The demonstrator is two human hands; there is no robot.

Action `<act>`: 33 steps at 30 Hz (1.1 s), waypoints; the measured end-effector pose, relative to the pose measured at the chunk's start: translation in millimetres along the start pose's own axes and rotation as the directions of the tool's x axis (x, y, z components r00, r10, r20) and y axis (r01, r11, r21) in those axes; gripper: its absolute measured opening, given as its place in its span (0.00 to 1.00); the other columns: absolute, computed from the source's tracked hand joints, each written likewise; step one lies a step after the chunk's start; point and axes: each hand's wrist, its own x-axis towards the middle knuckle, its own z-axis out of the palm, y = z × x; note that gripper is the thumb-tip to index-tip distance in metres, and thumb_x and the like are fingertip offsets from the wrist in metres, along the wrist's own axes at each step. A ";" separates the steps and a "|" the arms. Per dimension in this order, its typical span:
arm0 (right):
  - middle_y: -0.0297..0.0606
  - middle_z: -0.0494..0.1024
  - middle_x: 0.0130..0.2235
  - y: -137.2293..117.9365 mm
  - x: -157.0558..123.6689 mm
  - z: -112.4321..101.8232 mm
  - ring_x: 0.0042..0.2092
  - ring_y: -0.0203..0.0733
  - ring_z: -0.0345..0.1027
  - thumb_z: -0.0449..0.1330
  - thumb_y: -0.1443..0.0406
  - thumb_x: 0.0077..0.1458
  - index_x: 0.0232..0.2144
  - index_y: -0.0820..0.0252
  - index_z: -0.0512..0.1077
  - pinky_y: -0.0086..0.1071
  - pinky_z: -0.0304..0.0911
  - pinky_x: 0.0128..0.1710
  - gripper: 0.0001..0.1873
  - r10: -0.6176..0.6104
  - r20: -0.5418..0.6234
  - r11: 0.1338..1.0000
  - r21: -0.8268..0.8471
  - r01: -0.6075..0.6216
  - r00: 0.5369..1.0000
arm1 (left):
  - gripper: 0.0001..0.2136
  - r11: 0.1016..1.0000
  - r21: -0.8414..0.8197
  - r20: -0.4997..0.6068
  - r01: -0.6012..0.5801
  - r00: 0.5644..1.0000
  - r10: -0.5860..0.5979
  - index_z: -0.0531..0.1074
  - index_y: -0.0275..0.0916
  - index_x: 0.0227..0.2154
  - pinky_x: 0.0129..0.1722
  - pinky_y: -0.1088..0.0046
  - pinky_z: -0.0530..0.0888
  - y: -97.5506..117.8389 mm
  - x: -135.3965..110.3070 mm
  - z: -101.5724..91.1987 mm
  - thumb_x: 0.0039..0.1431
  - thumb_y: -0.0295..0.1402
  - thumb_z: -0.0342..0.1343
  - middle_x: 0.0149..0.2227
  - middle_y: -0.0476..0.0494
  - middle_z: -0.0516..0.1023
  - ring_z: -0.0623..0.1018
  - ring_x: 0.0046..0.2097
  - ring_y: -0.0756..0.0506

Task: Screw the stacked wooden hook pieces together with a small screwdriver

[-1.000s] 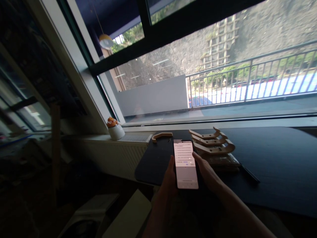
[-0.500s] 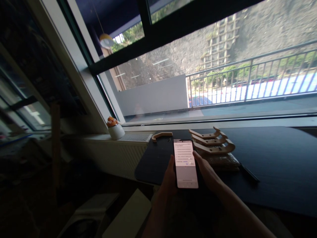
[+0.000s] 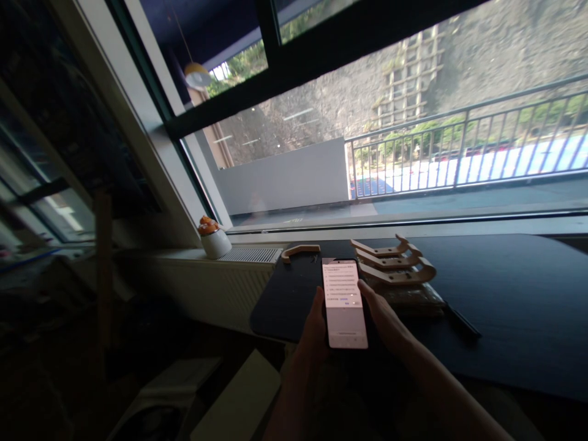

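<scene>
A smartphone with a lit screen of text is held upright between my two hands, over the near edge of the dark table. My left hand is closed along its left side, and my right hand grips the right side, thumb at the screen's edge. Beyond the phone, several curved wooden hooks lie side by side on a clear-wrapped packet. Another wooden hook rests at the table's far left, with a few small screws beside it.
A black pen-like stick lies right of the packet on the dark table. Left of the table stands a radiator, a white pot with an orange top above it. A large window runs behind. Pale boxes sit low at left.
</scene>
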 end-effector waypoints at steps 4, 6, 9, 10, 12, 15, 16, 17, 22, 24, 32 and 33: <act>0.44 0.81 0.46 0.8 0.7 0.4 0.53 0.59 0.70 0.55 0.44 0.55 0.42 0.60 0.79 0.46 0.61 0.55 0.29 -0.003 0.005 1.000 0.006 0.003 1.000 | 0.30 1.000 -0.018 0.005 0.003 1.000 -0.003 0.70 0.32 0.55 0.49 0.59 0.73 0.0 0.0 0.9 0.60 0.52 0.49 0.46 0.34 0.80 0.79 0.47 0.34; 0.43 0.81 0.46 1.1 1.3 0.4 0.53 0.58 0.70 0.55 0.44 0.55 0.43 0.61 0.79 0.46 0.61 0.56 0.29 -0.004 0.002 1.000 0.006 0.004 1.000 | 0.29 1.000 -0.022 0.008 0.007 1.000 -0.007 0.70 0.31 0.54 0.48 0.59 0.73 0.2 -0.3 1.7 0.61 0.52 0.49 0.45 0.34 0.80 0.79 0.47 0.35; 0.43 0.81 0.46 1.9 2.1 -0.1 0.54 0.57 0.70 0.56 0.44 0.55 0.44 0.61 0.78 0.45 0.60 0.56 0.29 -0.007 -0.003 1.000 0.003 0.007 1.000 | 0.29 1.000 -0.020 0.003 0.009 1.000 -0.009 0.70 0.31 0.54 0.48 0.59 0.73 0.4 -0.8 2.4 0.61 0.51 0.48 0.44 0.34 0.81 0.80 0.46 0.35; 0.43 0.81 0.47 2.5 2.5 -0.4 0.54 0.58 0.70 0.56 0.44 0.55 0.44 0.61 0.79 0.45 0.60 0.56 0.29 -0.007 -0.004 1.000 0.001 0.007 1.000 | 0.29 1.000 -0.018 0.000 0.003 1.000 -0.003 0.71 0.31 0.54 0.48 0.59 0.73 0.4 -0.8 2.5 0.61 0.51 0.48 0.44 0.34 0.81 0.80 0.46 0.35; 0.43 0.80 0.49 4.0 3.2 -1.3 0.55 0.58 0.68 0.57 0.44 0.54 0.45 0.60 0.79 0.45 0.61 0.55 0.29 -0.004 -0.007 1.000 -0.003 0.004 1.000 | 0.28 1.000 -0.017 0.007 -0.004 1.000 0.004 0.71 0.31 0.53 0.48 0.59 0.74 0.2 -0.8 2.6 0.61 0.51 0.49 0.44 0.34 0.81 0.80 0.46 0.35; 0.43 0.77 0.51 7.0 4.5 -2.8 0.57 0.60 0.65 0.57 0.44 0.54 0.48 0.61 0.77 0.46 0.63 0.54 0.31 0.005 -0.016 1.000 -0.010 -0.005 1.000 | 0.28 1.000 -0.026 0.035 0.002 0.999 -0.001 0.72 0.32 0.53 0.48 0.59 0.73 0.1 -0.7 3.4 0.62 0.51 0.48 0.44 0.34 0.81 0.80 0.46 0.35; 0.43 0.77 0.52 7.8 4.9 -3.1 0.58 0.61 0.64 0.57 0.43 0.54 0.48 0.61 0.77 0.47 0.63 0.54 0.32 0.006 -0.018 1.000 -0.013 -0.006 1.000 | 0.28 1.000 -0.028 0.040 0.000 0.999 0.001 0.72 0.31 0.52 0.48 0.59 0.73 0.1 -0.6 3.8 0.63 0.51 0.47 0.43 0.34 0.81 0.80 0.46 0.35; 0.43 0.76 0.53 8.5 5.2 -3.4 0.59 0.61 0.63 0.57 0.43 0.54 0.49 0.61 0.76 0.47 0.64 0.54 0.32 0.004 -0.017 1.000 -0.014 -0.005 1.000 | 0.28 1.000 -0.028 0.044 -0.003 0.999 0.005 0.72 0.31 0.52 0.48 0.59 0.73 0.2 -0.6 4.2 0.63 0.50 0.46 0.43 0.34 0.81 0.80 0.46 0.35; 0.42 0.74 0.55 9.3 5.3 -4.3 0.61 0.60 0.59 0.57 0.43 0.54 0.50 0.59 0.76 0.46 0.64 0.54 0.32 -0.013 -0.002 1.000 -0.023 0.013 1.000 | 0.29 0.999 -0.032 0.074 0.002 0.997 0.001 0.73 0.29 0.51 0.50 0.59 0.72 0.7 -0.4 5.3 0.64 0.51 0.44 0.44 0.32 0.81 0.79 0.47 0.35; 0.43 0.75 0.54 9.5 5.1 -4.5 0.60 0.60 0.61 0.57 0.44 0.55 0.48 0.60 0.77 0.46 0.64 0.53 0.31 -0.008 0.005 1.000 -0.029 0.008 1.000 | 0.29 0.999 -0.041 0.088 0.006 0.996 -0.002 0.72 0.30 0.52 0.50 0.59 0.72 0.9 -0.4 5.2 0.64 0.51 0.44 0.45 0.32 0.81 0.79 0.47 0.35; 0.46 0.83 0.42 11.3 3.6 -5.0 0.45 0.58 0.75 0.57 0.46 0.55 0.43 0.64 0.78 0.45 0.67 0.47 0.29 0.026 0.048 0.998 -0.050 -0.024 0.999 | 0.29 0.998 -0.054 0.082 0.011 0.997 -0.006 0.72 0.29 0.53 0.49 0.61 0.72 0.6 -0.7 5.3 0.65 0.50 0.43 0.46 0.33 0.80 0.79 0.47 0.36; 0.46 0.83 0.41 11.9 3.7 -5.5 0.45 0.58 0.75 0.58 0.46 0.54 0.42 0.64 0.79 0.45 0.67 0.46 0.29 0.024 0.048 0.998 -0.055 -0.021 0.999 | 0.29 0.999 -0.052 0.066 0.009 0.998 -0.005 0.71 0.30 0.53 0.48 0.62 0.73 0.4 -0.6 5.2 0.65 0.50 0.42 0.46 0.32 0.80 0.80 0.46 0.36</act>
